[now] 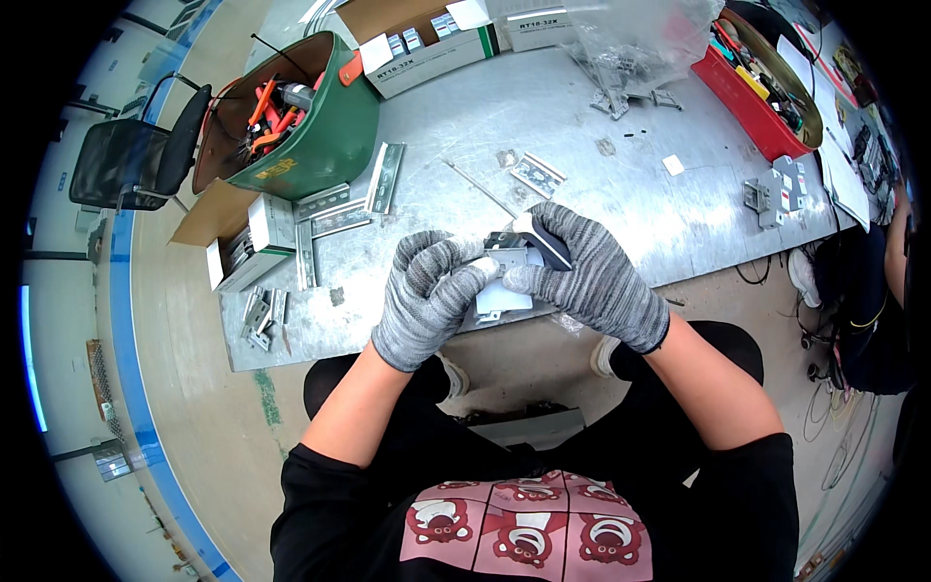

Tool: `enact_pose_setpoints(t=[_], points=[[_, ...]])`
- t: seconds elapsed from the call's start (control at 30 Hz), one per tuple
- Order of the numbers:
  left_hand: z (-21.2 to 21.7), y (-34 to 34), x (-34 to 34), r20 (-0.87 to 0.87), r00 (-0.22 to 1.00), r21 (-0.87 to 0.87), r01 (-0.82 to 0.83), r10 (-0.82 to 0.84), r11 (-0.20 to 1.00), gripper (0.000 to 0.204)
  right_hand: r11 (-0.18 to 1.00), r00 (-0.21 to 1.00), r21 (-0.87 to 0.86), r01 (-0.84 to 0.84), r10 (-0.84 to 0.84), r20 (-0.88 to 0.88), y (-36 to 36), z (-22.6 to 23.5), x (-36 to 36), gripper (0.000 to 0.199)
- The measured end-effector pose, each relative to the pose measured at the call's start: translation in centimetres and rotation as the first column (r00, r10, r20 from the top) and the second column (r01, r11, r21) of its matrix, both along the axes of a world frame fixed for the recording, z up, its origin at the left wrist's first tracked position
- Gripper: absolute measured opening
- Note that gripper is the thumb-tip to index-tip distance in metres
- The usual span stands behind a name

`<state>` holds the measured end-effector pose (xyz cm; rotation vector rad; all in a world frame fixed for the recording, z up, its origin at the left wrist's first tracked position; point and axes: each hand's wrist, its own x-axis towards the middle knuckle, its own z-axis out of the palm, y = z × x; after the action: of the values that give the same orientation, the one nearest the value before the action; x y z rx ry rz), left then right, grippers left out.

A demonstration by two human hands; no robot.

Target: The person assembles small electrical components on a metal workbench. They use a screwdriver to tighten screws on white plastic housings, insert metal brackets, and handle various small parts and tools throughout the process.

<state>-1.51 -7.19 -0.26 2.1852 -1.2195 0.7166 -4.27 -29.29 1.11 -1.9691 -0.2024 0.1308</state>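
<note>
Gloved in grey knit, my left hand has its fingers and thumb closed on the left side of a small metal-and-white part. My right hand, in a matching glove, is wrapped round the black-and-white handle of a screwdriver. The screwdriver's thin shaft points away to the far left, clear of the part. Right fingertips also reach the part's right side. Just below the part, at the table's near edge, a white flat piece shows; whether it joins the part I cannot tell.
Cut metal rails lie left on the metal table, beside an open small carton and metal brackets. A green tool bin stands far left, a red tool box far right. A clear plastic bag lies at the back.
</note>
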Motion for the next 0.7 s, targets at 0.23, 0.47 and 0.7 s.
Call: enact_pose_setpoints(t=[0.23, 0.47, 0.7], points=[[-0.6, 0.4, -0.5, -0.425, 0.896, -0.186, 0.049, -0.126, 0.981, 0.042, 0.999, 0.984, 0.010, -0.040, 0.038, 0.175, 0.2, -0.4, 0.4, 0.062], [0.6, 0.0, 0.9, -0.518, 0.855, -0.125, -0.044, -0.027, 0.991, 0.056, 1.000, 0.999, 0.009, 0.005, -0.005, -0.043, 0.2, -0.2, 1.7, 0.053], [-1.3, 0.8, 1.4, -0.834, 0.540, -0.061, -0.292, 0.112, 0.954, 0.052, 0.991, 0.972, 0.118, 0.066, -0.037, -0.233, -2.0, 1.6, 2.8, 0.043]])
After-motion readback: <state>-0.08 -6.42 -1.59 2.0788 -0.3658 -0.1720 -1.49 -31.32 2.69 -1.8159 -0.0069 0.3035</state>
